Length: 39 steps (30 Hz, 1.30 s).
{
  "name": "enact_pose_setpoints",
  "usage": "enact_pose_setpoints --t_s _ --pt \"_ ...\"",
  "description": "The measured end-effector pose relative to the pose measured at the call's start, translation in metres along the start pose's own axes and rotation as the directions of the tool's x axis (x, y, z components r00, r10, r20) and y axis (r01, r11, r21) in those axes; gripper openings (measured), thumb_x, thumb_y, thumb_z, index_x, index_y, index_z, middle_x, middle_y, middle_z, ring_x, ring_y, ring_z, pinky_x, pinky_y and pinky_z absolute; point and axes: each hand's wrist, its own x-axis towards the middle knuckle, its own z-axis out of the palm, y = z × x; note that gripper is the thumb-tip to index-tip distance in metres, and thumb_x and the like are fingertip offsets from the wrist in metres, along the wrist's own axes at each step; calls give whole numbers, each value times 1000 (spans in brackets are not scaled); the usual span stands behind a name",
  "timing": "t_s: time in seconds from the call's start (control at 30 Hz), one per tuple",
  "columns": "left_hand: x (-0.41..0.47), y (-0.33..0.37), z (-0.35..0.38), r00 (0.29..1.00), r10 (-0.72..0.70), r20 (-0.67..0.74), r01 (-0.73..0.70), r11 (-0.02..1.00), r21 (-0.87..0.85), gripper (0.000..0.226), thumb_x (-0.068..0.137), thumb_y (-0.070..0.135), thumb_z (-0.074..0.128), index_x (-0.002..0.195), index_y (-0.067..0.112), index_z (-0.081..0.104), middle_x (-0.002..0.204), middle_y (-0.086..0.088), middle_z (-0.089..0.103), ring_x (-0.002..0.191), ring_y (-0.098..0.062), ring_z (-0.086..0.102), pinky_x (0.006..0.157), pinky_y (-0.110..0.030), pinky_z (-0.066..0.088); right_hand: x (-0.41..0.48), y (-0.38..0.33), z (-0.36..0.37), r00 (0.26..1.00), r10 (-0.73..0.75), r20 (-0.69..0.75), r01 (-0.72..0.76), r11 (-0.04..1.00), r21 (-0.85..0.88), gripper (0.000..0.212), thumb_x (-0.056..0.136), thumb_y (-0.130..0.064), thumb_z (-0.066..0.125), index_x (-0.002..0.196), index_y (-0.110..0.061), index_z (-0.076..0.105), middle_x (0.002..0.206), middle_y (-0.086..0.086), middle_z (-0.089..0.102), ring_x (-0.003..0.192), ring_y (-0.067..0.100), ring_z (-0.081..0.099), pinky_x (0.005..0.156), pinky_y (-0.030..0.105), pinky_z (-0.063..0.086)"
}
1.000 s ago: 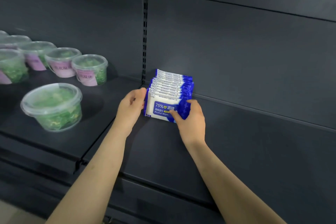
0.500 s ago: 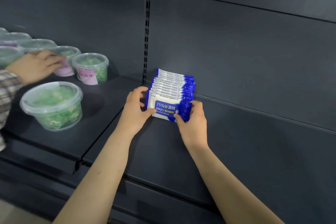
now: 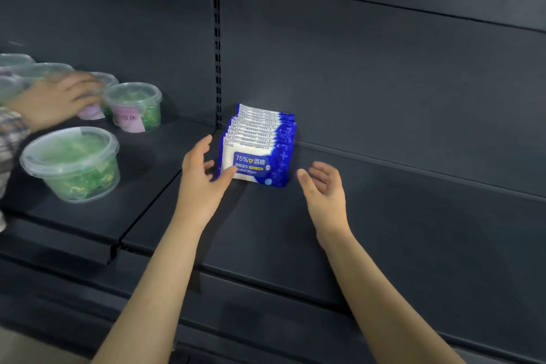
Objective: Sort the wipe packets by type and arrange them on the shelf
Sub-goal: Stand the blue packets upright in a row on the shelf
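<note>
Several wipe packets (image 3: 260,154): blue-and-white, standing on edge in one row on the shelf (image 3: 384,216), at its back.
Handling: probably light, soft, slick film; best clasped by the row's two sides.
Pointing: printed faces toward the camera; row's long axis runs front to back.
Left hand (image 3: 201,180): relaxed, thumb touching front packet.
Right hand (image 3: 325,186): released, just beside row.

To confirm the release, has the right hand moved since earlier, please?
Yes. The right hand has drawn rightward, off the alcohol wipe packets, which stay by the shelf upright.
</note>
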Motion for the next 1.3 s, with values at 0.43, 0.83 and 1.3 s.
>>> enact_pose_setpoints --t_s 0.43,0.83,1.3 --pt "-134 120 120 944 0 329 100 952 -289 36 93 30 64 126 38 53 128 14 59 110 0 59 92 -28 50 -100 -49 -228 965 17 -261 32 983 180 39 97 -37 59 136 -30 56 128 -19 58 123 -3 52 113 37 41" --pt "-377 175 266 634 -112 765 357 920 -161 36 95 36 61 131 31 57 124 15 63 109 -3 62 92 -30 54 -281 10 -472 813 125 -569 -53 988 142 31 100 -44 49 131 -39 49 140 -12 51 129 11 46 99 31 41" --pt "-501 96 401 218 -434 874 428 848 314 22 97 39 58 117 30 62 119 7 64 110 -13 62 97 -38 53 -365 155 -592 454 506 -733 -275 863 424 44 100 -43 50 138 -21 52 137 4 55 125 25 52 83 32 47"
